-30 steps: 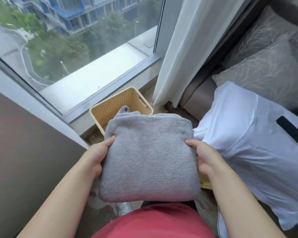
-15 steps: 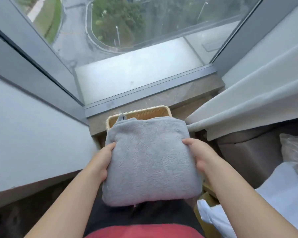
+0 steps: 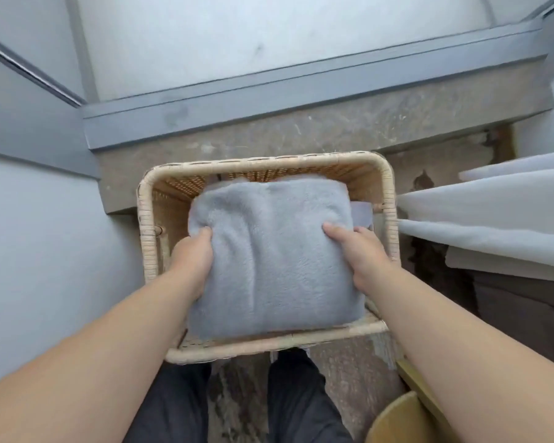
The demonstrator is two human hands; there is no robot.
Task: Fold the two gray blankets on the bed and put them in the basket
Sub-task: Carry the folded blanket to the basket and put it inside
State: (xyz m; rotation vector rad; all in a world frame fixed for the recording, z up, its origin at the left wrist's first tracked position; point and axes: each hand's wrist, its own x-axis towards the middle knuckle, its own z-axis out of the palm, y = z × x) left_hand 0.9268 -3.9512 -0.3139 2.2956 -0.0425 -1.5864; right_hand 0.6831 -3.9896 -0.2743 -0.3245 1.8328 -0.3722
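Note:
A folded gray blanket (image 3: 275, 260) sits low inside the woven tan basket (image 3: 147, 225), which stands on the floor below the window sill. My left hand (image 3: 192, 260) grips the blanket's left edge and my right hand (image 3: 359, 254) grips its right edge, thumbs on top. A bit of another gray fabric (image 3: 362, 212) shows at the blanket's right side inside the basket; whether it is the second blanket I cannot tell. The basket's bottom is hidden under the blanket.
A stone sill (image 3: 301, 129) and grey window frame (image 3: 269, 94) lie just beyond the basket. A white curtain (image 3: 480, 219) hangs at the right, a grey wall (image 3: 45, 235) at the left. A yellow object (image 3: 403, 417) is at the lower right. My legs stand right behind the basket.
I have bent down over the basket and lowered the folded blanket from above its rim into it. Both hands kept their hold on its sides.

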